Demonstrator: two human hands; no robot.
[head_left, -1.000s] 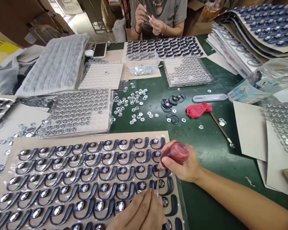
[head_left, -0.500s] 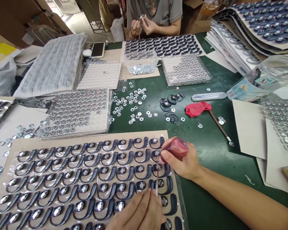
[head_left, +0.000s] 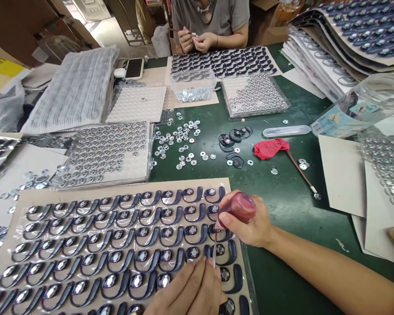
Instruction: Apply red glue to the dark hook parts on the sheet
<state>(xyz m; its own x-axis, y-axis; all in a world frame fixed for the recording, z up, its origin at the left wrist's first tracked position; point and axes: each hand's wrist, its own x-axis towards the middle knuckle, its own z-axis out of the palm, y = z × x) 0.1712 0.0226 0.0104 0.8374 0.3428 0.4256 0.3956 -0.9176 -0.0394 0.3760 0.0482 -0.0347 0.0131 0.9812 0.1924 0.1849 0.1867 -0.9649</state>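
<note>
My right hand (head_left: 254, 225) is closed round a dark red, soft-looking bottle (head_left: 239, 206), tipped so its narrow end points down and left over the sheet's right side. My left hand (head_left: 192, 288) is at the bottom centre, fingers pressed together. A thin pale pointed tool (head_left: 214, 256) sticks up from between those fingers, its reddish tip close to the bottle's narrow end. Under both hands lies a tan card sheet (head_left: 118, 187) with rows of dark ear-hook pieces (head_left: 144, 236), each bearing a shiny round part. My left hand covers some of these pieces.
Loose metal discs (head_left: 184, 131) lie scattered beyond the sheet. Trays of round parts (head_left: 108, 146) stand at left and back. A red cloth (head_left: 271, 148), a thin stick (head_left: 300, 170) and a clear jar (head_left: 344, 116) are at right. Opposite, a person's hands (head_left: 197, 40) hold a small item.
My right hand and the bottle have shifted very slightly left and down. My left hand stays in place. The person opposite has lowered their hands a little.
</note>
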